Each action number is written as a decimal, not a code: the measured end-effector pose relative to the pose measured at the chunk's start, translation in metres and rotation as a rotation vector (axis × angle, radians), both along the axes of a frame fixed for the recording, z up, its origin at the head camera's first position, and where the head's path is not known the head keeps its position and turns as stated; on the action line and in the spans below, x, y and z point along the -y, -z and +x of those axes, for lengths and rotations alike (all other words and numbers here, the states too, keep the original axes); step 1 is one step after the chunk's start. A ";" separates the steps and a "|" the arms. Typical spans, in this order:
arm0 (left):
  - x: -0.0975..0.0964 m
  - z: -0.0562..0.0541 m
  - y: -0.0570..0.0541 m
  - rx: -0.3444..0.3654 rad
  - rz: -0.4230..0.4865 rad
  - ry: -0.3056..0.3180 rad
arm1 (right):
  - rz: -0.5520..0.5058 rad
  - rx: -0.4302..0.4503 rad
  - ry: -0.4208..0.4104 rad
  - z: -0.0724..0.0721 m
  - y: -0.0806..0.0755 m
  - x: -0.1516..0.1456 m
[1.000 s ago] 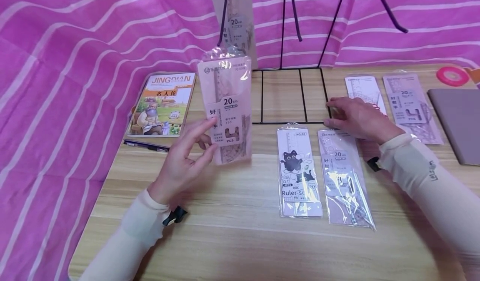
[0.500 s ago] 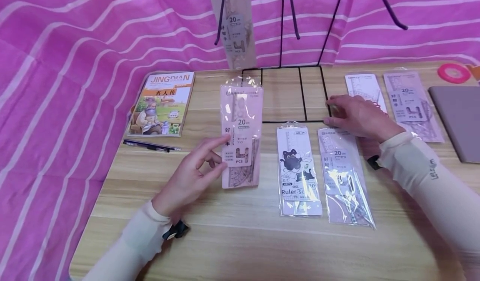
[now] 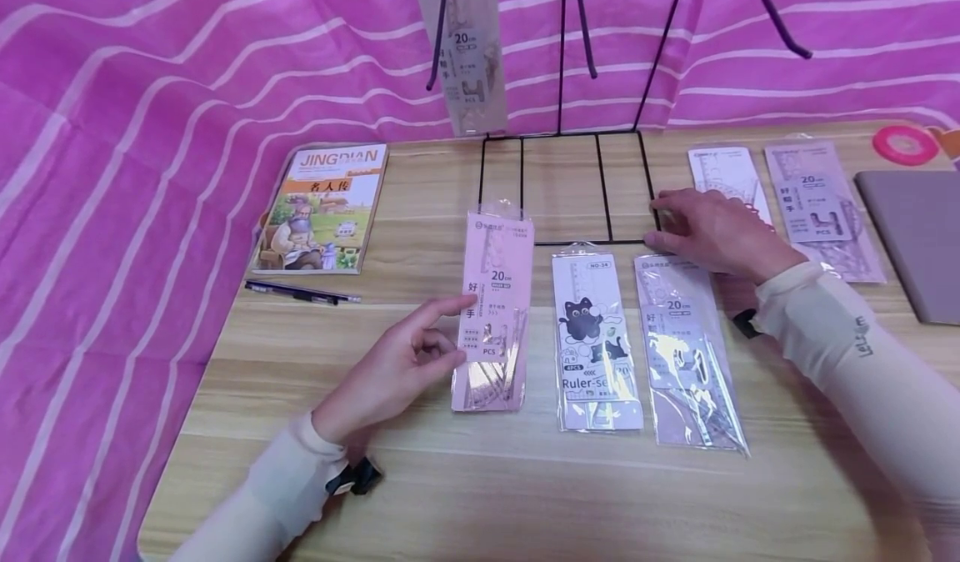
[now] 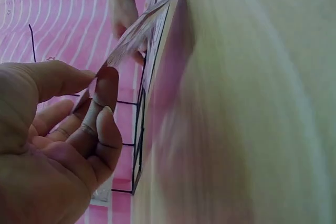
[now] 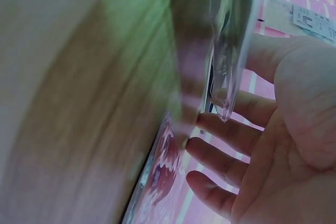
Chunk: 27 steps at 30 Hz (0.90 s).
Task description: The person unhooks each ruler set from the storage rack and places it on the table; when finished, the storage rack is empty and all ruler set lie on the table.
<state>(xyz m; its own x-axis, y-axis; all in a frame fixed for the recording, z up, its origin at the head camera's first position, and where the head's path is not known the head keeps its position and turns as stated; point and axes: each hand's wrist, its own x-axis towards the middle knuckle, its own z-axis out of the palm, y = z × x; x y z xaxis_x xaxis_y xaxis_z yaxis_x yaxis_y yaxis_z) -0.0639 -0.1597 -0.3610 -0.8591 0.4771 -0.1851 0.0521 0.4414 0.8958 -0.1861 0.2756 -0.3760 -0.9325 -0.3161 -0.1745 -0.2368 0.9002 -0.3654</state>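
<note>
My left hand (image 3: 393,366) pinches the left edge of a pink packaged ruler set (image 3: 506,241) between thumb and fingers; the left wrist view shows this packet (image 4: 131,38) tilted, with one end near the tabletop. Just right of it lies a ruler set with black cats (image 3: 592,337), then another pink ruler set (image 3: 678,370) under glossy plastic. My right hand (image 3: 723,237) is at the near right corner of the black wire rack (image 3: 604,187), fingertips by its bar. In the right wrist view its fingers are loosely extended beside a clear plastic edge (image 5: 226,98).
Another ruler set (image 3: 472,53) hangs at the back near the dark hooks (image 3: 776,16). A book (image 3: 322,212) and pens (image 3: 300,293) lie left. Beyond the right hand are a white packet (image 3: 723,170), a pink packet (image 3: 813,203), a grey notebook (image 3: 911,237) and a pink ring (image 3: 905,144).
My left hand has brought the pink ruler set down and to the right, away from the hook, to beside the cat set. The right hand has stayed at the rack's corner.
</note>
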 end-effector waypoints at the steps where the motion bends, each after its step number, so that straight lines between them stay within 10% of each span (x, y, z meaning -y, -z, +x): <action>1: 0.000 0.001 0.001 0.009 -0.012 0.002 | 0.004 0.002 0.002 0.000 0.000 0.000; 27: -0.003 -0.004 0.007 0.041 -0.294 0.039 | 0.020 0.021 0.008 -0.002 -0.002 0.002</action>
